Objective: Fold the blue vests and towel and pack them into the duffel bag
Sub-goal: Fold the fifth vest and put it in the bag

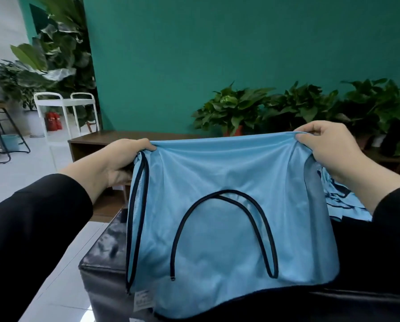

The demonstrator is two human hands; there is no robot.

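Observation:
A light blue vest [229,177] with dark navy trim hangs stretched in front of me, folded over along its top edge, its neckline loop showing in the middle. My left hand [120,159] pinches its upper left corner and my right hand [326,145] grips the upper right corner. The vest's lower part drapes over a black glossy surface [103,263]. More crumpled blue fabric with dark trim [340,196] lies behind my right wrist. No duffel bag is clearly visible.
A dark wooden bench [96,140] stands behind the vest. Potted green plants [236,110] line the teal wall [217,54] at the back right. A white metal cart [64,105] and a black stool [1,135] stand on the tiled floor at left.

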